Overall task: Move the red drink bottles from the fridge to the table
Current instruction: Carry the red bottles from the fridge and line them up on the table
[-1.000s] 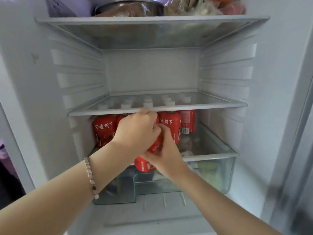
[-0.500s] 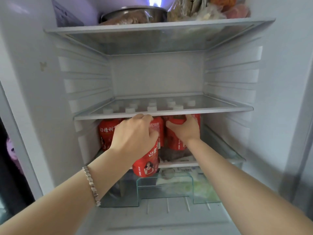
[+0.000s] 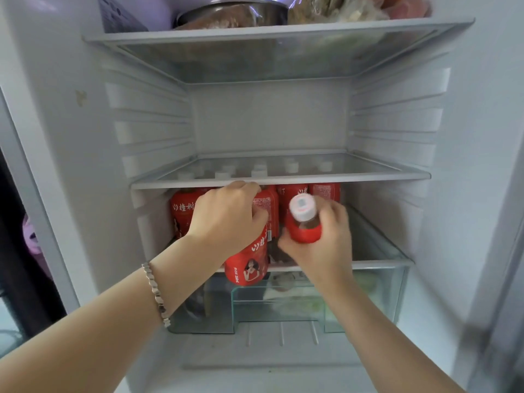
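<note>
Nearest, a beaded bracelet circled the left wrist, well below and in front of the middle glass shelf. Just under that shelf's front edge, the left hand had its fingers curled over the top of the first red bottle. This bottle was upright, its base hanging lower than the shelf and out towards the camera. Beside it, to the right under the same shelf, the right hand was wrapped around the body of the second red bottle, which was tilted so that its white cap faced the camera. Lower than the shelf and behind both hands sat a clear crisper drawer, with pale greenish contents too blurred to name. Farther in, directly beneath the shelf, the remaining red bottles stood upright in rows, their white caps showing through the glass. High above the shelf, an upper shelf bore a metal bowl and wrapped food.
</note>
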Motion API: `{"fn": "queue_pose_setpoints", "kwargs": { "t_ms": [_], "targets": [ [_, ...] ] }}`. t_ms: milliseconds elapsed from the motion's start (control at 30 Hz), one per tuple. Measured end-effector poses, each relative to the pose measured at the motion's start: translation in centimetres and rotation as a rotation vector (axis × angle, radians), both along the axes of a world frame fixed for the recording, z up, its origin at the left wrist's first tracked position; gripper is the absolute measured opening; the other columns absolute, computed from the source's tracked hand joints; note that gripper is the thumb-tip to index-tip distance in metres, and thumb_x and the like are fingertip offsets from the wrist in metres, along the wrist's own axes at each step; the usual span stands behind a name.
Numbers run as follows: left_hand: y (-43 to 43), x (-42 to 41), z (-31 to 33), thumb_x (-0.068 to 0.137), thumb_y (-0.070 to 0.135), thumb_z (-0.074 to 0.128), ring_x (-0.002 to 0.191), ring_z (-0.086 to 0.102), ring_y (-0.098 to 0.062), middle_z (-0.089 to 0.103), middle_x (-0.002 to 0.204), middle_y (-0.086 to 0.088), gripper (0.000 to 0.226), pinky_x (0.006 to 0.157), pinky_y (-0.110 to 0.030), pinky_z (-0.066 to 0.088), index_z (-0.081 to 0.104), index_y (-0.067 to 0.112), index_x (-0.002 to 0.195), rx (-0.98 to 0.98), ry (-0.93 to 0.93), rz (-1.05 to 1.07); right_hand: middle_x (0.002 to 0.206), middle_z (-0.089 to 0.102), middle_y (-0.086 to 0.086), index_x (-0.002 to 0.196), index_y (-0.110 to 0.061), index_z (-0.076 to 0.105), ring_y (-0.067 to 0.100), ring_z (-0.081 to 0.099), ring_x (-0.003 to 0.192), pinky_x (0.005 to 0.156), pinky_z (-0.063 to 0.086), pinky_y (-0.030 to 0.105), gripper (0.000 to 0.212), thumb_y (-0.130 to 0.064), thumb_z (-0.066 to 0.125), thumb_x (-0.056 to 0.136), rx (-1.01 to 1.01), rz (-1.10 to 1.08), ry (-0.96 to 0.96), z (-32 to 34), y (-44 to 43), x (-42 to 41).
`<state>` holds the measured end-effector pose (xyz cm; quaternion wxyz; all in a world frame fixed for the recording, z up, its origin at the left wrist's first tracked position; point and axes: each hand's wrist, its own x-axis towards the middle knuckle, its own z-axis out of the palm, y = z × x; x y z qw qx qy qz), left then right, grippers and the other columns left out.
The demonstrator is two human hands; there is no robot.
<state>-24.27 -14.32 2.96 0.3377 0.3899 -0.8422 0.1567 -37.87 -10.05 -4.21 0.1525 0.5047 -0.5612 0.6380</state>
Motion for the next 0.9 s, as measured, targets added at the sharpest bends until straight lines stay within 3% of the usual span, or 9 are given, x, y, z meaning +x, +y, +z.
{"fn": "queue_pose_setpoints", "kwargs": {
  "t_ms": [67,133,233,433,600,667,767,833,900],
  "targets": [
    [-0.2,0.3,0.0,0.084,0.049,0.029,0.084,0.062,-0.021,0.066,0.101,0.004,0.052,0.061,-0.026,0.041,0.063,0.021,0.110,-0.018,0.019,-0.047,0.107,0.062,0.009,0.105,-0.013,0.063,0.024,0.060,0.094,0.084,0.050,0.031,0.053,-0.037,0.071,0.058,0.068,0.021,0.189,0.0,-0.1,0.9],
    [-0.2,0.8,-0.1,0.075,0.067,0.008,0.075,0.059,-0.017,0.065,0.087,0.005,0.075,0.059,-0.029,0.043,0.065,0.021,0.093,-0.022,0.021,-0.108,0.102,0.064,0.006,0.103,-0.014,0.063,0.024,0.062,0.093,0.083,0.051,0.037,0.054,-0.044,0.064,0.058,0.098,-0.013,0.266,0.2,-0.1,1.2],
    [0.3,1.4,0.0,0.061,0.085,0.005,0.072,0.057,-0.011,0.063,0.084,0.009,0.088,0.055,-0.022,0.038,0.064,0.028,0.092,-0.024,-0.041,-0.126,0.107,0.059,0.001,0.113,-0.014,0.060,0.019,0.057,0.098,0.086,0.047,0.032,0.060,-0.029,0.079,0.058,0.203,0.085,0.142,1.2,0.1,0.9],
    [0.2,1.6,1.1,0.068,0.078,0.049,0.093,0.062,-0.011,0.066,0.106,0.016,0.063,0.068,-0.023,0.035,0.050,0.043,0.121,0.004,-0.126,-0.050,0.117,0.056,-0.011,0.132,-0.029,0.035,0.010,0.056,0.107,0.087,0.048,0.026,0.085,-0.026,0.080,0.059,0.511,0.379,0.155,4.0,0.4,0.7],
    [-0.1,2.0,1.3,0.074,0.076,0.033,0.080,0.062,-0.012,0.065,0.095,0.011,0.061,0.051,-0.018,0.030,0.057,0.038,0.115,-0.106,-0.261,-0.220,0.116,0.054,-0.014,0.133,-0.024,0.040,0.005,0.052,0.106,0.083,0.042,0.016,0.078,-0.025,0.079,0.066,0.635,0.385,0.319,5.1,1.0,0.5],
    [0.1,2.2,1.6,0.084,0.066,0.039,0.079,0.056,-0.010,0.061,0.096,0.010,0.047,0.052,-0.023,0.031,0.054,0.037,0.116,-0.080,-0.351,-0.169,0.118,0.057,-0.013,0.132,-0.023,0.045,0.005,0.054,0.109,0.088,0.043,0.018,0.073,-0.031,0.079,0.068,0.718,0.523,0.193,5.7,1.2,-0.2],
    [-0.2,2.4,1.7,0.087,0.062,0.038,0.085,0.055,-0.009,0.060,0.100,0.011,0.043,0.062,-0.025,0.036,0.058,0.030,0.107,-0.080,-0.345,-0.135,0.106,0.067,0.003,0.108,-0.018,0.061,0.017,0.063,0.101,0.094,0.048,0.033,0.047,-0.055,0.062,0.079,0.631,0.745,-0.397,7.1,1.0,-1.5],
    [-0.7,2.5,1.3,0.083,0.068,0.032,0.080,0.059,-0.011,0.062,0.093,0.009,0.056,0.061,-0.025,0.040,0.063,0.024,0.096,-0.118,-0.298,-0.179,0.085,0.065,0.006,0.087,-0.016,0.060,0.017,0.063,0.078,0.073,0.052,0.028,0.037,-0.047,0.042,0.096,0.565,0.639,-0.620,7.6,0.4,-1.8],
    [-1.1,2.4,0.9,0.076,0.072,0.025,0.064,0.061,-0.014,0.063,0.076,0.007,0.067,0.048,-0.022,0.034,0.066,0.019,0.081,-0.171,-0.257,-0.254,0.070,0.058,0.003,0.079,-0.014,0.057,0.014,0.052,0.057,0.054,0.043,0.023,0.040,-0.038,0.035,0.101,0.503,0.552,-0.691,7.6,0.1,-1.3]
  ]
}}
